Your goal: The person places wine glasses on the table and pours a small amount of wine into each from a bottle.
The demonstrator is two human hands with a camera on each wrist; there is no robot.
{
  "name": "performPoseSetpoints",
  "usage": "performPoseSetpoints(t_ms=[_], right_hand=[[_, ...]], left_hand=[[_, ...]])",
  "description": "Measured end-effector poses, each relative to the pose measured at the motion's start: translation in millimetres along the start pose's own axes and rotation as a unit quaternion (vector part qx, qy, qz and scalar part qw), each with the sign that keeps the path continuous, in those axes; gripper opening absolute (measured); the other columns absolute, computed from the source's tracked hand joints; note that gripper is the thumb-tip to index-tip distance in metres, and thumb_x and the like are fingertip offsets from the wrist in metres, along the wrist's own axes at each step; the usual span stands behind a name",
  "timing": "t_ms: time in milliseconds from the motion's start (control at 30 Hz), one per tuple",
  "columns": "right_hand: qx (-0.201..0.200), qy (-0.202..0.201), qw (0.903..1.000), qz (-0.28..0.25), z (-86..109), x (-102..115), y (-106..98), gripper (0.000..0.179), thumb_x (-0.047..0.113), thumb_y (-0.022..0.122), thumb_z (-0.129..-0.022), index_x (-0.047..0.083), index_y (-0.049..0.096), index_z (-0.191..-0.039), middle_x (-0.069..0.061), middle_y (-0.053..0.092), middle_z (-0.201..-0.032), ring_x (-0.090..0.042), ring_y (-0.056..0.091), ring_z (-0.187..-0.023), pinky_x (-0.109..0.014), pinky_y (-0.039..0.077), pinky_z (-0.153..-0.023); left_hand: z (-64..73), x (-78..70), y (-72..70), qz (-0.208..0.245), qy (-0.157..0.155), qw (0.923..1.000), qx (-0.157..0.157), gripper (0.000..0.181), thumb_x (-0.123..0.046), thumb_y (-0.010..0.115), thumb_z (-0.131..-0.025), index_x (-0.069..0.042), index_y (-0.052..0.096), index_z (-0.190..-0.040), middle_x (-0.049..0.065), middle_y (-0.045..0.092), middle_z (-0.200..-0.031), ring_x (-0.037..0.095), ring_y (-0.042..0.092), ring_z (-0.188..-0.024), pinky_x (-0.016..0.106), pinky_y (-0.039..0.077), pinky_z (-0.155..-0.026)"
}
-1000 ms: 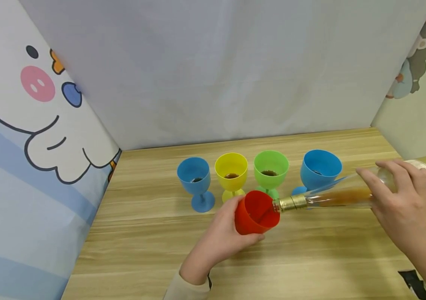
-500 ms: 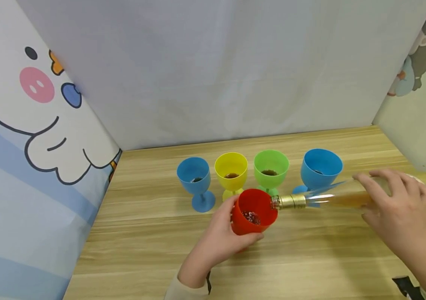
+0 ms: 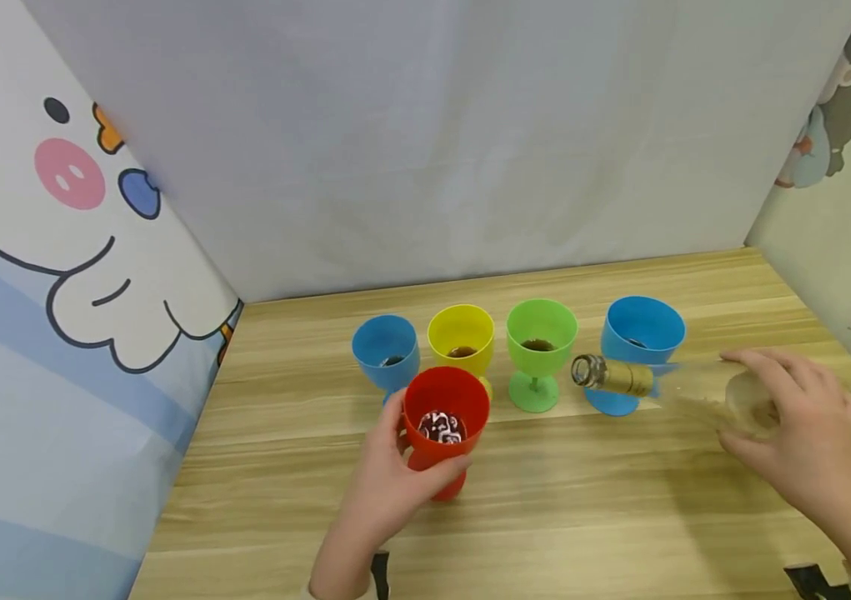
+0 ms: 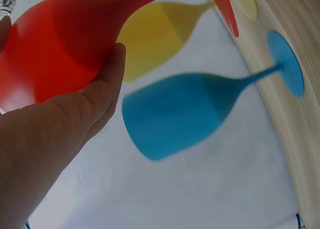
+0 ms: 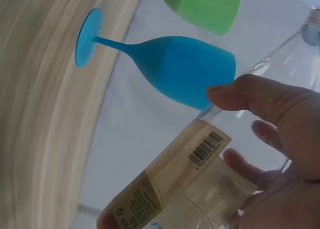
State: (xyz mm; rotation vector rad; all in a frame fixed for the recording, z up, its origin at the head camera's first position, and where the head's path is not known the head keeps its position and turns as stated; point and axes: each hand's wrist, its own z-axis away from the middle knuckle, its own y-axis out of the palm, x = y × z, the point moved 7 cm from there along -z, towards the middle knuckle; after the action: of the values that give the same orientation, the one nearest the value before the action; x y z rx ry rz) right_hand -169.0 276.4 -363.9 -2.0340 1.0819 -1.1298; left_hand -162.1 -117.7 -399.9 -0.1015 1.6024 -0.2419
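In my left hand [image 3: 387, 483] I hold a red goblet [image 3: 446, 454] by its bowl, and dark liquid with bubbles lies in it. My right hand [image 3: 800, 417] grips a clear glass bottle [image 3: 688, 400] with a gold neck; the bottle is tilted, its mouth pointing left and apart from the red goblet. In the right wrist view a barcode label [image 5: 175, 169] shows on the bottle. Behind the hands stand a blue goblet [image 3: 386, 354], a yellow goblet [image 3: 463, 337], a green goblet [image 3: 543, 333] and another blue goblet [image 3: 643, 333], each with some dark liquid inside.
The goblets stand in a row on a wood-grain table [image 3: 282, 500]. A pale curtain-like backdrop [image 3: 433, 150] rises behind the table. Panels with cartoon prints, such as the left panel [image 3: 5, 350], flank both sides.
The red goblet has moved left and become more upright in my left hand. The bottle's mouth has left the goblet's rim and moved right and up. Liquid now shows in the red goblet.
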Motion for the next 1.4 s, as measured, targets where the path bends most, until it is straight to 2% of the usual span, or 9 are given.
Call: performPoseSetpoints(t_ms=[133,300,400,567,733,833,933,1133,1400], right_hand=[[-0.027,0.005,0.9994,-0.021,-0.5,-9,-5,0.092,-0.013,0.09,-0.046,0.003,0.057,-0.13,-0.033,0.052,-0.121,-0.055,0.044,-0.106,-0.072,0.028,-0.082],[-0.042,0.036,0.9965,-0.062,-2.4,-24,-9,0.09,-0.015,0.09,-0.05,-0.005,0.056,-0.133,-0.032,0.056,-0.122,-0.048,0.047,-0.104,-0.032,0.031,-0.086],[-0.015,0.088,0.9924,-0.085,-1.9,-35,-3,0.089,-0.009,0.09,-0.062,-0.003,0.05,-0.142,-0.031,0.052,-0.131,-0.05,0.045,-0.117,-0.031,0.031,-0.102],[0.019,0.151,0.9788,-0.137,-3.2,-51,7,0.082,0.007,0.088,-0.08,0.007,0.043,-0.149,-0.025,0.048,-0.141,-0.046,0.028,-0.142,-0.067,0.013,-0.113],[0.011,0.178,0.9638,-0.198,-6.0,-66,16,0.083,0.01,0.085,-0.084,0.025,0.041,-0.153,0.006,0.05,-0.138,-0.02,0.023,-0.147,-0.043,0.017,-0.118],[0.004,0.183,0.9585,-0.218,-8.4,-73,21,0.084,0.007,0.084,-0.085,0.03,0.041,-0.153,0.012,0.049,-0.134,-0.007,0.047,-0.124,-0.02,0.041,-0.091],[0.002,0.189,0.9575,-0.218,-12.0,-79,25,0.081,0.009,0.084,-0.084,0.032,0.043,-0.151,0.011,0.049,-0.134,-0.006,0.048,-0.115,-0.016,0.041,-0.059],[0.009,0.198,0.9435,-0.265,-21.5,-86,37,0.076,0.004,0.081,-0.087,0.032,0.043,-0.146,0.013,0.048,-0.133,-0.013,0.025,-0.139,-0.012,0.043,-0.064],[-0.012,0.218,0.9354,-0.278,-26.8,-96,41,0.078,0.004,0.081,-0.087,0.032,0.041,-0.147,0.015,0.051,-0.13,-0.013,0.031,-0.135,-0.015,0.041,-0.053]], left_hand=[[3.8,4.6,-21.1,-0.01,-0.004,0.9993,-0.036,0.081,-0.017,0.092,-0.077,-0.024,0.047,-0.144,-0.006,0.055,-0.137,0.025,0.049,-0.127,0.049,0.052,-0.093],[8.1,10.3,-48.4,-0.01,0.008,0.9972,-0.074,0.077,-0.014,0.091,-0.078,-0.022,0.049,-0.142,-0.004,0.056,-0.136,0.023,0.051,-0.125,0.049,0.049,-0.098],[12.9,17.1,-67.1,-0.025,-0.009,0.9938,-0.108,0.077,-0.013,0.091,-0.078,-0.023,0.05,-0.142,-0.005,0.055,-0.136,0.02,0.051,-0.124,0.045,0.051,-0.097],[19.5,22.5,-93.6,-0.049,-0.026,0.9867,-0.153,0.078,-0.015,0.091,-0.079,-0.017,0.048,-0.144,-0.002,0.054,-0.138,0.023,0.05,-0.124,0.03,0.052,-0.093],[20.8,22.0,-113.3,-0.04,-0.012,0.9795,-0.197,0.075,-0.009,0.088,-0.081,-0.011,0.048,-0.144,0.004,0.056,-0.137,0.026,0.052,-0.12,0.021,0.051,-0.089],[18.2,25.0,-121.8,-0.048,-0.027,0.974,-0.22,0.074,-0.011,0.087,-0.083,-0.011,0.048,-0.145,0.005,0.055,-0.137,0.026,0.052,-0.119,0.021,0.05,-0.087],[13.8,31.5,-129.6,-0.048,-0.039,0.9696,-0.237,0.074,-0.013,0.086,-0.084,-0.009,0.046,-0.146,0.006,0.055,-0.138,0.029,0.052,-0.12,0.021,0.05,-0.084],[4.8,46.9,-143.5,-0.049,-0.066,0.9619,-0.261,0.079,-0.017,0.085,-0.085,-0.008,0.041,-0.15,0.007,0.051,-0.142,0.031,0.047,-0.127,0.036,0.05,-0.093],[-14.1,53.5,-143.7,-0.054,-0.065,0.9649,-0.249,0.076,-0.018,0.084,-0.086,-0.008,0.042,-0.149,0.006,0.051,-0.142,0.03,0.046,-0.128,0.047,0.049,-0.095]])
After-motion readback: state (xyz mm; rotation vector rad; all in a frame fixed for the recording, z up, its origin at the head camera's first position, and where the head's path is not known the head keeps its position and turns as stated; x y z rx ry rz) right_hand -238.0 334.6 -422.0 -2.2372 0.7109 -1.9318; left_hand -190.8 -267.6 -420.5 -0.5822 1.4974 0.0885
